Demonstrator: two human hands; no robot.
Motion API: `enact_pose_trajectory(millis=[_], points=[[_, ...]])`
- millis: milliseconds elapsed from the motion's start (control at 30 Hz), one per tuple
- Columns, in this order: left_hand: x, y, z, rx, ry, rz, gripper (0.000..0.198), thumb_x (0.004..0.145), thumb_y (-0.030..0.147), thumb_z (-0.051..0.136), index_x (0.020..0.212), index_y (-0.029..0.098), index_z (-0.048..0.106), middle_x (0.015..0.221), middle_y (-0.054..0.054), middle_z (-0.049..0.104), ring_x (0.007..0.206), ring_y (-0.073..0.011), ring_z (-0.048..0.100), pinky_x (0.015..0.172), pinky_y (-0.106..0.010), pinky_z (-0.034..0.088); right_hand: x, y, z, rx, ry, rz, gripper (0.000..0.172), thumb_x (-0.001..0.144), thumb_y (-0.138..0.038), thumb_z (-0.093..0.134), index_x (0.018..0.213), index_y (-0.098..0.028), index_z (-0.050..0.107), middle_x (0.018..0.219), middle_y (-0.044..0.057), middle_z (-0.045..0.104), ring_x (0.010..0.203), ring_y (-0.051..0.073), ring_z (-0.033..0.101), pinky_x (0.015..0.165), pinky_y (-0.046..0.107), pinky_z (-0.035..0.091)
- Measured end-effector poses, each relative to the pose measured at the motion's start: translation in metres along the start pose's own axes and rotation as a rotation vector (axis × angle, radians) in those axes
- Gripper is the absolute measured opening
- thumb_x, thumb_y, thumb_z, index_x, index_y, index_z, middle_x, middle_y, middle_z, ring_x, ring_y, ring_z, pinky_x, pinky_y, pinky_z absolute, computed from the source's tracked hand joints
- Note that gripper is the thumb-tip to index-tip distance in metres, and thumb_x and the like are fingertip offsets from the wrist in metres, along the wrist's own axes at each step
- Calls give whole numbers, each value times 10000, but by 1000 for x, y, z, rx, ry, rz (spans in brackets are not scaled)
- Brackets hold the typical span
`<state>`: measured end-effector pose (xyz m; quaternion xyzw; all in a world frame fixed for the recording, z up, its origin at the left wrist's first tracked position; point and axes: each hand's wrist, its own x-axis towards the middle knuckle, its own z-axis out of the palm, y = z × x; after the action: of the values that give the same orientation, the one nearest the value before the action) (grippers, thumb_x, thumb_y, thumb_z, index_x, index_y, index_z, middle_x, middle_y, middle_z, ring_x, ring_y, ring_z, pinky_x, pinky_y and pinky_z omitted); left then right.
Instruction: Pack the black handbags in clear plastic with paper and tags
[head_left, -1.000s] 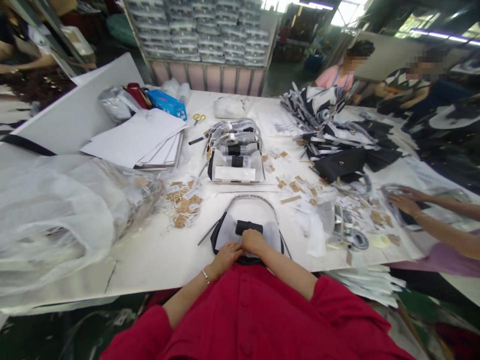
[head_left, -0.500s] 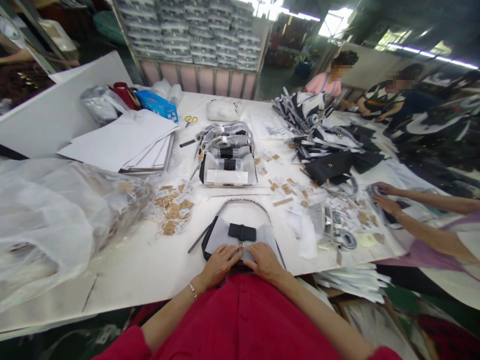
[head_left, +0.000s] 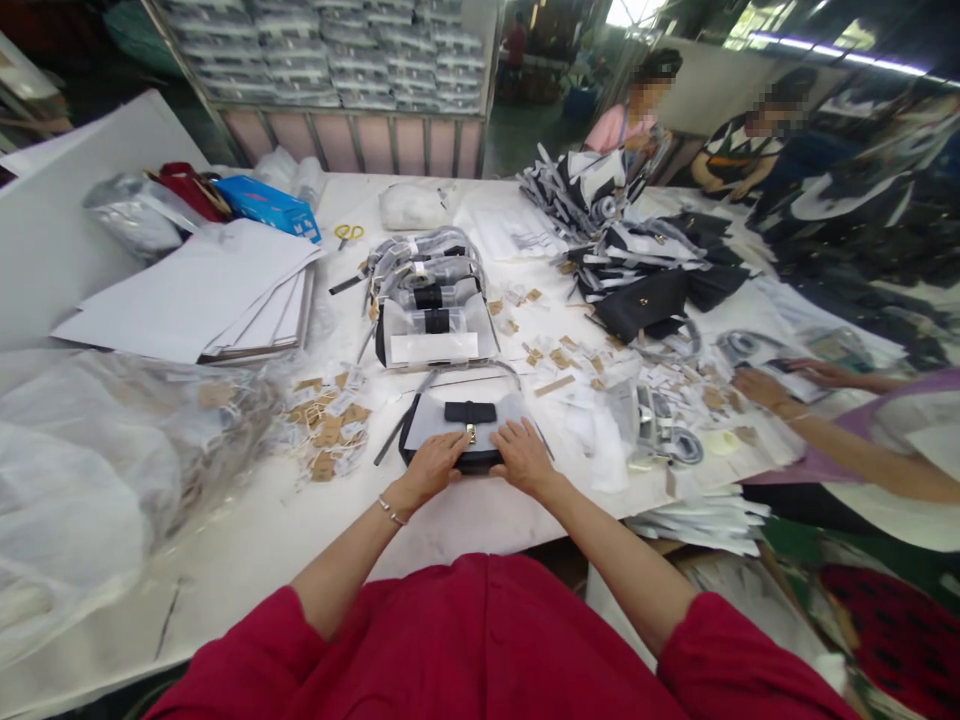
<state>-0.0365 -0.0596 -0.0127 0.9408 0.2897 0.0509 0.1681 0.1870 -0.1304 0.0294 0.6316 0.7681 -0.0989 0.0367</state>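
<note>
A black handbag (head_left: 427, 462) with pale wrapping over its front and a gold clasp lies on the table before me, its strap looping toward the far side. My left hand (head_left: 433, 465) grips the bag's near edge left of the clasp, fingers together on top and the thumb low at the front. On the other side of the clasp, my right hand (head_left: 523, 455) holds the same edge with its fingers apart over the bag and its thumb at the front. The undersides of both hands are hidden. Just beyond stands a row of wrapped handbags (head_left: 435, 348).
Brown tags (head_left: 326, 435) lie to the left, beside a large clear plastic bag (head_left: 82, 500). White sheets (head_left: 195, 285), a blue box (head_left: 270, 207) and yellow-handled scissors (head_left: 347, 232) sit farther back. Black bags (head_left: 641, 305) are heaped at right, near a co-worker's hands (head_left: 765, 388).
Both my hands have moved forward with the handbag, away from my body and closer to the row of wrapped bags. The co-worker's hands at right have shifted too.
</note>
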Motion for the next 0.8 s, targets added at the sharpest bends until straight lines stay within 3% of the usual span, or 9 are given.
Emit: enact_pose_trajectory(millis=[133,200,300,400,533,633,700,800], points=[[-10,-16,-26,26,-12,-7,764,757,243,763,1424,237,391,1489,-147,438,1365,-317,416,1116,-500,315,3,-9,4,39,14,103,795,783,-568,677,1440,-211,408,1482,155,451,1413,369,295,1145,649,99],[-19,-21,-34,41,-16,-28,685,762,266,771,1369,224,458,1444,-137,492,1379,-318,394,1153,-521,242,2,-14,12,66,-13,178,790,811,-558,648,1468,-225,363,1502,155,426,1402,379,307,1115,680,130],[-32,-26,-38,-14,6,-104,497,804,277,735,1263,238,549,1357,-94,578,1353,-301,427,1172,-541,192,0,-21,20,76,-35,147,729,848,-460,644,1480,-252,344,1502,139,434,1390,347,338,1117,638,179],[-39,-34,-38,-177,101,-261,363,846,344,678,1181,234,590,1337,-84,589,1308,-277,475,1139,-485,293,-1,-25,21,81,-17,103,707,850,-405,658,1473,-254,359,1497,126,446,1374,324,366,1128,586,207],[-23,-48,-49,-337,249,-694,328,926,460,503,1093,190,585,1145,-89,658,1046,-225,626,899,-349,479,0,-25,19,93,-2,91,728,834,-416,678,1470,-238,371,1490,125,456,1355,323,388,1129,553,229],[3,-55,-58,-302,84,-888,417,925,567,428,930,193,612,912,-71,693,882,-244,654,768,-343,479,1,-25,20,81,13,93,754,826,-425,682,1479,-233,358,1484,138,458,1353,326,388,1135,556,212],[18,-59,-56,-254,-52,-882,433,901,582,457,871,183,624,915,-102,700,914,-275,655,746,-340,471,0,-25,21,74,23,95,766,827,-434,678,1485,-226,346,1487,143,453,1357,323,383,1139,550,208],[26,-63,-45,-226,-114,-876,379,920,490,452,892,165,644,1012,-139,699,970,-275,654,763,-322,468,0,-25,23,59,32,94,782,837,-470,654,1496,-211,323,1499,147,436,1367,323,369,1149,551,190]])
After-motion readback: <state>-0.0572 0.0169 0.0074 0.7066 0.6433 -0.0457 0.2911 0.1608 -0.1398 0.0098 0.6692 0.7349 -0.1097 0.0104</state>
